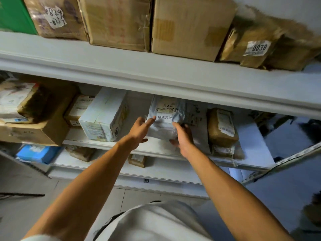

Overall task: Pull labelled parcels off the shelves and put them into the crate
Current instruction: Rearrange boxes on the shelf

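Grey parcel (165,119): right hand (183,136) hides its lower corner

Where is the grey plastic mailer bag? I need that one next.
Head view: grey plastic mailer bag on the middle shelf, centre, between the white carton and the brown paper parcel.

A green panel (14,14) stands at the top left corner. Below the shelves is a pale tiled floor (26,185), and a white garment (156,221) shows nearest.

White shelves (156,73): brown cartons (187,26) on top; a white box (104,115), grey parcel (165,119) and brown packet (222,127) on the middle shelf.
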A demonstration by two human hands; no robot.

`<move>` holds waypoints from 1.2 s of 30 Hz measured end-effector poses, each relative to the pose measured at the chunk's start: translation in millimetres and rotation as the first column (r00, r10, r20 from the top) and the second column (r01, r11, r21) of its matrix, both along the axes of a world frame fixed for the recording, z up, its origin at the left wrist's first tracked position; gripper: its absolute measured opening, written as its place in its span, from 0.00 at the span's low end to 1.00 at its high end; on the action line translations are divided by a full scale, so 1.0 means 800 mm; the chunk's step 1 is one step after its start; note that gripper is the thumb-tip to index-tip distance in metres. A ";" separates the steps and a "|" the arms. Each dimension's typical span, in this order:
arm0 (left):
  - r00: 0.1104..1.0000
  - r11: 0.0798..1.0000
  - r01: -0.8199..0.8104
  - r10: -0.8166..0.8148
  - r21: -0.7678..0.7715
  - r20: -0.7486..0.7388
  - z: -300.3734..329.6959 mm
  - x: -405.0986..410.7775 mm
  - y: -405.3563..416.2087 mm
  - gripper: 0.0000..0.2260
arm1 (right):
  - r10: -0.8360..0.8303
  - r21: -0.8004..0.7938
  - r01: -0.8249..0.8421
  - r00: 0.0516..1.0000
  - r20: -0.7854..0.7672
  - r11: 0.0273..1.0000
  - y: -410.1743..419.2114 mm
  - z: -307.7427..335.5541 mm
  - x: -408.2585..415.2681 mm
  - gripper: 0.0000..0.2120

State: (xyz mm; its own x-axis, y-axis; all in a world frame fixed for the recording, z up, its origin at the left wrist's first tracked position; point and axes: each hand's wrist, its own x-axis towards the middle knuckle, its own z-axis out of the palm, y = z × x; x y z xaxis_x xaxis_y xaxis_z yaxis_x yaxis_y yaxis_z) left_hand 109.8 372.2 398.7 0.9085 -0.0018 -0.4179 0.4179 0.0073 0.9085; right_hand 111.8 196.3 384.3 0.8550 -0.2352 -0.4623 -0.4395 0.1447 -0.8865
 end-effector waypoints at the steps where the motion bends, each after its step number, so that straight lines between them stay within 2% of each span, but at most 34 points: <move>1: 0.999 0.999 -0.034 0.034 0.006 -0.006 -0.002 0.000 -0.001 0.30 | 0.021 0.026 -0.021 1.000 0.001 0.999 -0.006 -0.003 0.001 0.20; 4: 0.994 0.993 -0.099 0.097 -0.059 -0.042 -0.001 -0.007 -0.004 0.25 | 0.147 0.099 -0.145 0.989 -0.017 0.984 -0.029 -0.013 -0.001 0.30; 8: 0.993 0.983 -0.114 0.108 -0.146 -0.051 0.000 -0.030 -0.005 0.16 | 0.371 0.126 -0.367 0.928 -0.011 0.922 -0.050 -0.013 -0.003 0.25; 9: 0.994 0.978 -0.095 0.084 -0.185 -0.067 0.001 -0.038 -0.002 0.16 | 0.421 0.125 -0.415 0.907 -0.018 0.901 -0.053 -0.012 -0.004 0.29; 11: 0.994 0.969 -0.066 0.043 -0.236 -0.104 -0.001 -0.055 0.007 0.27 | 0.507 0.114 -0.500 0.861 -0.046 0.859 -0.053 -0.008 -0.007 0.39; 12: 0.993 0.965 -0.059 0.031 -0.256 -0.111 -0.003 -0.065 0.012 0.31 | 0.531 0.113 -0.522 0.845 -0.067 0.845 -0.052 -0.008 -0.009 0.41; 14: 0.995 0.948 -0.047 0.018 -0.314 -0.095 -0.009 -0.090 0.016 0.32 | 0.576 0.170 -0.559 0.815 -0.069 0.812 -0.044 -0.003 -0.011 0.42; 17: 0.998 0.926 -0.060 0.044 -0.373 -0.051 -0.021 -0.133 0.013 0.30 | 0.699 0.281 -0.679 0.714 0.038 0.678 -0.021 0.010 -0.018 0.43; 19: 0.993 0.920 -0.117 0.111 -0.375 -0.039 -0.032 -0.165 0.013 0.29 | 0.741 0.274 -0.722 0.670 0.051 0.635 -0.006 0.014 -0.030 0.40; 22: 0.982 0.909 -0.179 0.191 -0.376 -0.004 -0.045 -0.220 0.018 0.35 | 0.804 0.277 -0.788 0.589 0.082 0.550 0.011 0.015 -0.060 0.30; 24: 0.973 0.909 -0.216 0.232 -0.356 0.002 -0.048 -0.260 0.021 0.35 | 0.826 0.281 -0.808 0.558 0.078 0.518 0.020 0.010 -0.087 0.28; 26: 0.959 0.903 -0.271 0.284 -0.332 -0.011 -0.051 -0.304 0.022 0.35 | 0.844 0.333 -0.809 0.533 0.064 0.485 0.026 0.008 -0.123 0.24; 28: 0.940 0.884 -0.328 0.341 -0.333 -0.022 -0.053 -0.351 0.019 0.38 | 0.861 0.410 -0.803 0.502 0.076 0.432 0.032 0.008 -0.162 0.15; 29: 0.929 0.869 -0.356 0.370 -0.343 -0.028 -0.054 -0.375 0.016 0.39 | 0.879 0.436 -0.811 0.469 0.086 0.390 0.034 0.007 -0.179 0.15; 31: 0.914 0.852 -0.392 0.405 -0.347 -0.039 -0.054 -0.426 0.006 0.39 | 0.910 0.439 -0.841 0.400 0.107 0.317 0.040 0.000 -0.218 0.18; 34: 0.852 0.792 -0.504 0.522 -0.344 -0.046 -0.057 -0.505 -0.011 0.37 | 0.940 0.390 -0.874 0.336 0.057 0.289 0.051 -0.020 -0.272 0.34; 36: 0.802 0.743 -0.576 0.595 -0.341 -0.058 -0.063 -0.560 -0.024 0.36 | 0.977 0.399 -0.897 0.212 0.015 0.188 0.062 -0.033 -0.310 0.35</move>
State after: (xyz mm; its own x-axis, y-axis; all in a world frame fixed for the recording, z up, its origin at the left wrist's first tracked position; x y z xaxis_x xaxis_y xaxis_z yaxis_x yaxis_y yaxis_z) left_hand -338.4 353.2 348.2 0.7963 0.4109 -0.4439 0.1858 0.5322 0.8260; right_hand -136.3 246.1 357.5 0.2131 0.8363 -0.5052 -0.5662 -0.3157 -0.7614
